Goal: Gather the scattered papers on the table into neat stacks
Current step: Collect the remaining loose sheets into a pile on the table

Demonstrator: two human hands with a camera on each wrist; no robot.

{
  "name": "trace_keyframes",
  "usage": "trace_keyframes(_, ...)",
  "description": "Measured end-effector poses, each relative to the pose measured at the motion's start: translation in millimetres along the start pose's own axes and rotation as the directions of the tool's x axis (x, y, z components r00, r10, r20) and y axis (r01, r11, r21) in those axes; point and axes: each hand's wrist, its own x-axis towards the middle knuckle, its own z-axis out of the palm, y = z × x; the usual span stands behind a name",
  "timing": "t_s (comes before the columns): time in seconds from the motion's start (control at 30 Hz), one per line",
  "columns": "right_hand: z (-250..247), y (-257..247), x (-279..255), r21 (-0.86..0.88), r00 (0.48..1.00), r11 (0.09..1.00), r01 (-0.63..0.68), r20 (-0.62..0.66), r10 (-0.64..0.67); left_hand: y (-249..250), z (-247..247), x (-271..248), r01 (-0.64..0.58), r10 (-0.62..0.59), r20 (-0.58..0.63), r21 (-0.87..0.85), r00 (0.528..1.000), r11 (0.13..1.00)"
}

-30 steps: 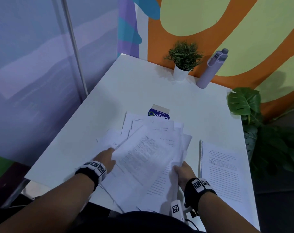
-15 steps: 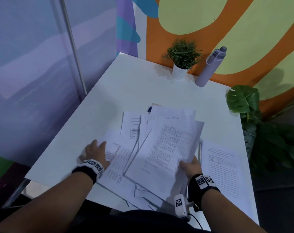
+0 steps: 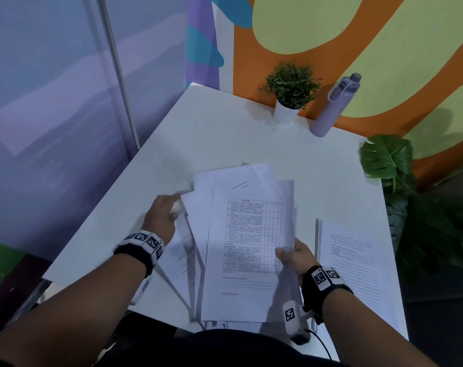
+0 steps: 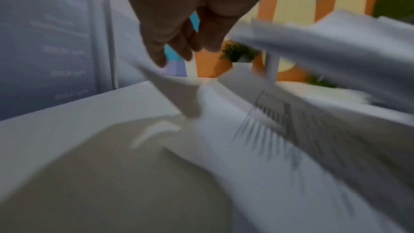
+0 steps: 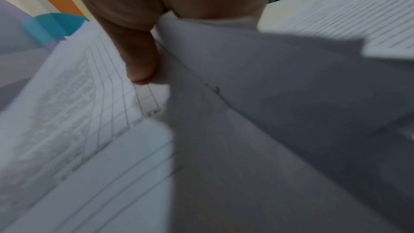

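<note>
Leftmost, my left hand [image 3: 161,221] pinches a blurred sheet's edge with curled fingers [image 4: 156,49]; centrally the papers [image 3: 246,242] fan over the table [image 3: 225,139]; my right hand [image 3: 295,256] pinches their right edge beside the neat stack [image 3: 357,260].

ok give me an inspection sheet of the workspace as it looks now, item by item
surface: white table, far half bare.
job's things: loose papers fanned unevenly at the near edge; neat stack lies to their right.
clutter: potted plant and lilac bottle at the far edge.
grippers: left hand pinches sheets at the pile's left edge; right hand grips its right edge, thumb on top.
cables: thin black cable trails from the right wrist camera.
surroundings: leafy floor plant right, glass partition left.
</note>
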Motion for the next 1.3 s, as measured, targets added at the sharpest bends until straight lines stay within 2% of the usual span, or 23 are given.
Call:
trace_keyframes(0.03, 1, 0, 1, -0.009, 1.000, 1.000, 0.002, 0.006, -0.002, 4, -3, 0, 0.093, -0.093, -0.021, -0.014, 0.995, 0.996)
trace_keyframes(0.1, 3, -1, 4, -0.040, 1.000, 0.999, 0.019, 0.010, -0.019, 5, -6, -4, 0.306, -0.306, -0.034, 0.014, 0.952, 0.952)
trace_keyframes(0.17, 8, -4, 6, -0.064, 0.998, 0.996, 0.068, 0.001, -0.068, 2, -13, -12, 0.421, -0.457, 0.122, 0.237, 0.881, 0.876)
trace_keyframes(0.2, 10, -6, 6, -0.073, 0.996, 0.994, 0.085, -0.016, -0.087, -2, -15, -19, 0.433, -0.523, 0.242, 0.340, 0.818, 0.835)
trace_keyframes(0.23, 12, -8, 7, -0.063, 0.994, 0.993, 0.103, -0.026, -0.105, -7, -14, -27, 0.452, -0.593, 0.363, 0.404, 0.719, 0.795)
trace_keyframes(0.27, 13, -8, 10, -0.064, 0.993, 0.992, 0.110, -0.029, -0.112, -13, -10, -35, 0.516, -0.644, 0.476, 0.385, 0.599, 0.765)
trace_keyframes(0.3, 16, -8, 11, -0.067, 0.993, 0.991, 0.116, -0.013, -0.117, -18, -8, -44, 0.597, -0.667, 0.552, 0.337, 0.501, 0.728)
trace_keyframes(0.37, 23, -9, 13, -0.153, 0.992, 0.981, 0.121, 0.052, -0.114, -22, -5, -56, 0.717, -0.691, 0.632, 0.294, 0.351, 0.633)
trace_keyframes(0.4, 26, -12, 14, -0.258, 0.991, 0.957, 0.133, 0.061, -0.121, -20, -2, -58, 0.770, -0.695, 0.648, 0.256, 0.312, 0.585)
trace_keyframes(0.43, 29, -13, 16, -0.372, 0.989, 0.917, 0.143, 0.036, -0.140, -17, 0, -57, 0.777, -0.700, 0.642, 0.251, 0.312, 0.577)
trace_keyframes(0.47, 30, -14, 19, -0.465, 0.986, 0.875, 0.135, -0.025, -0.165, -18, 4, -54, 0.697, -0.695, 0.619, 0.313, 0.366, 0.646)
trace_keyframes(0.5, 30, -14, 23, -0.521, 0.975, 0.845, 0.122, -0.094, -0.199, -15, 4, -52, 0.607, -0.672, 0.581, 0.347, 0.460, 0.715)
trace_keyframes(0.53, 28, -14, 26, -0.557, 0.964, 0.825, 0.096, -0.155, -0.217, -14, 7, -51, 0.476, -0.609, 0.536, 0.381, 0.584, 0.793)
trace_keyframes(0.57, 24, -14, 28, -0.594, 0.953, 0.803, 0.055, -0.208, -0.219, -13, 10, -48, 0.440, -0.580, 0.508, 0.377, 0.637, 0.815)
trace_keyframes(0.6, 20, -13, 29, -0.625, 0.946, 0.780, -0.011, -0.260, -0.195, -14, 12, -44, 0.496, -0.591, 0.476, 0.323, 0.651, 0.806)
trace_keyframes(0.63, 16, -12, 28, -0.644, 0.937, 0.760, -0.083, -0.311, -0.162, -17, 12, -41, 0.486, -0.559, 0.447, 0.276, 0.699, 0.829)
trace_keyframes(0.67, 12, -10, 26, -0.642, 0.927, 0.755, -0.133, -0.350, -0.134, -20, 12, -40, 0.486, -0.555, 0.408, 0.268, 0.725, 0.832)
trace_keyframes(0.77, 6, -4, 24, -0.627, 0.931, 0.759, -0.175, -0.356, -0.080, -23, 9, -37, 0.512, -0.563, 0.353, 0.235, 0.747, 0.826)
trace_keyframes(0.8, 5, -3, 23, -0.631, 0.943, 0.757, -0.166, -0.326, -0.064, -24, 8, -36, 0.518, -0.545, 0.327, 0.174, 0.772, 0.838)
trace_keyframes(0.93, 7, -1, 25, -0.602, 0.986, 0.798, -0.040, -0.155, -0.068, -19, 2, -32, 0.429, -0.442, 0.317, 0.113, 0.839, 0.896)
trace_keyframes(1.1, 20, -7, 25, -0.593, 0.987, 0.793, 0.140, 0.026, -0.156, -14, 9, -22, 0.358, -0.385, 0.333, 0.142, 0.861, 0.923)
trace_keyframes(1.2, 25, -10, 21, -0.405, 0.994, 0.910, 0.083, -0.028, -0.103, -11, 19, -20, 0.404, -0.423, 0.248, 0.126, 0.871, 0.906)
trace_keyframes(1.3, 25, -8, 20, -0.149, 0.987, 0.989, 0.007, -0.160, -0.031, -10, 23, -21, 0.560, -0.569, 0.123, 0.102, 0.813, 0.822)
